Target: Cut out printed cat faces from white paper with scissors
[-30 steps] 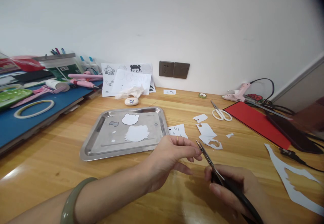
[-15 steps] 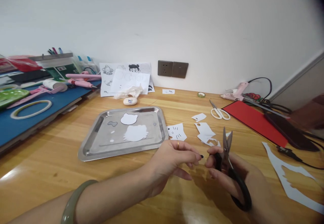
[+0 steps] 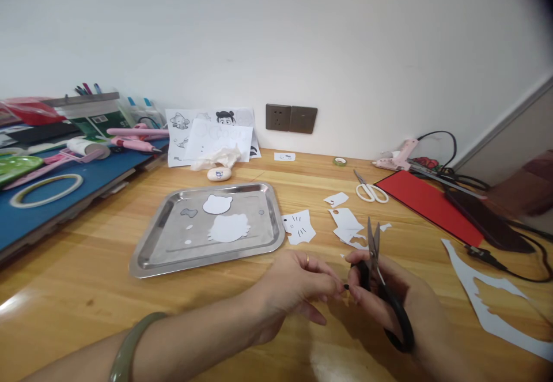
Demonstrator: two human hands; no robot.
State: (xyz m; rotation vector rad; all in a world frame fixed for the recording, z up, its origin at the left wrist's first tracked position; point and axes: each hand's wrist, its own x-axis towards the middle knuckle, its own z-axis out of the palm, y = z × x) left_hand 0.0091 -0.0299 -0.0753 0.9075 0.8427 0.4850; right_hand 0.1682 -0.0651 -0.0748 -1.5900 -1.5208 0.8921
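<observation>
Between thumb and fingers my left hand (image 3: 298, 284) pinches a tiny black paper piece (image 3: 346, 287). The fingertips of my right hand (image 3: 389, 295) meet it there, touching or nearly so. Black-handled scissors (image 3: 400, 318) rest in my right hand, blades pointing up and slightly apart. Just beyond lies a paper scrap (image 3: 298, 226) with drawn whiskers and a black dot. Left of it, the metal tray (image 3: 147, 255) holds two white cat-head cutouts, the plain one (image 3: 217, 204) and the whiskered one (image 3: 228, 228), a grey bow (image 3: 189, 212) and small ovals.
White-handled scissors (image 3: 371, 192), a tape roll (image 3: 340, 162) and a red board (image 3: 425, 203) lie at the back right. A pink glue gun (image 3: 397, 156) stands behind. Cut paper (image 3: 488, 307) lies at right; a blue mat (image 3: 99, 169) with tools is at left.
My right hand has come left and closer to my left hand, so the fingertips meet at the black piece. The scissor blades have closed somewhat. The view has shifted slightly.
</observation>
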